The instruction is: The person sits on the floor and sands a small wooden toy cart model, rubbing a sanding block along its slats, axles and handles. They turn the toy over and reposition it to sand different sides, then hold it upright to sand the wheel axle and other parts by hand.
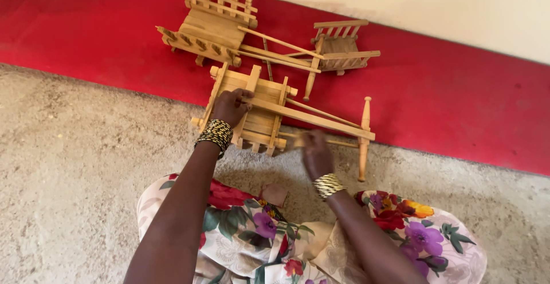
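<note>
Item one: a small wooden cart model (260, 112) of pale slats, lying at the centre of the frame, half on the red mat (458, 101) and half on the rough concrete floor (74, 164). We are steadying it with our left hand (229, 106), fingers curled closed over the upper edge of its slatted body. Two long shafts (312, 118) are running from the body toward the right, ending in a turned crossbar (364, 138) standing roughly upright in the picture.

Our right hand (315, 152) is closed just below the shafts, pinching a small pale wooden piece (299, 139); the motion blur is keeping us from telling its exact shape. We are judging this to be an assembly or fitting step, with the next move calling for lining the small piece up against the frame while the left hand is keeping the body from shifting.

Item two: a second cart model (215, 26) with railed sides, in the upper centre on the mat, its shafts reaching to a small railed piece (341, 46) at upper right of centre.

Item three: a floral dress (258, 238) along the bottom edge; beaded bracelets (215, 132) at both wrists.

Packages, labels, signs: we are seeing none.
</note>
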`<state>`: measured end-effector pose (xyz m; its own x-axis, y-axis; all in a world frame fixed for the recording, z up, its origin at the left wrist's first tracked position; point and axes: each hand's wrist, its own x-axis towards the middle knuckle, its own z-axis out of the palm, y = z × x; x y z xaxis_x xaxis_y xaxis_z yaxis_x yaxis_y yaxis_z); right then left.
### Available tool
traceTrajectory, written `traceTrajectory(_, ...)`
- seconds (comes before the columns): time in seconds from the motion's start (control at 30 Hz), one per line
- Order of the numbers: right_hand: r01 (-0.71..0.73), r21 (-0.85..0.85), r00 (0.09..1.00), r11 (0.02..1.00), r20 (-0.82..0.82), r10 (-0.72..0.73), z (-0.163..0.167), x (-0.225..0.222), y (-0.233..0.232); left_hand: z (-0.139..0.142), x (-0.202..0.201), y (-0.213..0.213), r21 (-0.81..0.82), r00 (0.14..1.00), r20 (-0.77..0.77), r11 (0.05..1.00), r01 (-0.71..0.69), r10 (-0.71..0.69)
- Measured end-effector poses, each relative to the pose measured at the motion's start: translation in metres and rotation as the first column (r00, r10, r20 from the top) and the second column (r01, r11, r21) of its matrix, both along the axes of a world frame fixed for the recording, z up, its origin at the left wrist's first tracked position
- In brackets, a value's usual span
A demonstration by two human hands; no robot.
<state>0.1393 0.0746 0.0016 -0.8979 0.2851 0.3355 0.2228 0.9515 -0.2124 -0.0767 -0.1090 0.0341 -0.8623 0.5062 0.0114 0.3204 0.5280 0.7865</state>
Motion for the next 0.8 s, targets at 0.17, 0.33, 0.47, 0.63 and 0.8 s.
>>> traceTrajectory(0.17,-0.259,0.166,0.944,0.951,-0.166,0.286,0.008,-0.020,-0.035,-0.005,0.013,0.010,0.037,0.943,-0.306,0.992,-0.124,0.130)
traceTrajectory(0.33,-0.227,-0.001,0.950,0.974,0.218,0.221,0.009,-0.005,0.001,-0.015,0.032,0.038,-0.098,0.765,-0.642,0.995,-0.010,-0.056)
traceTrajectory(0.47,-0.203,0.242,0.972,0.949,0.171,0.164,0.005,0.025,0.053,-0.018,0.039,0.047,-0.011,0.773,-0.619,0.985,0.173,-0.142)
traceTrajectory(0.63,0.039,0.076,0.992,0.996,0.115,-0.048,0.019,0.039,0.097,-0.014,0.034,0.046,0.007,0.859,-0.490,0.984,0.177,-0.152)
traceTrajectory(0.8,0.270,-0.105,0.962,0.957,-0.003,-0.272,0.037,0.005,0.087,-0.014,0.033,0.042,0.055,0.844,-0.515,0.977,0.207,-0.150)
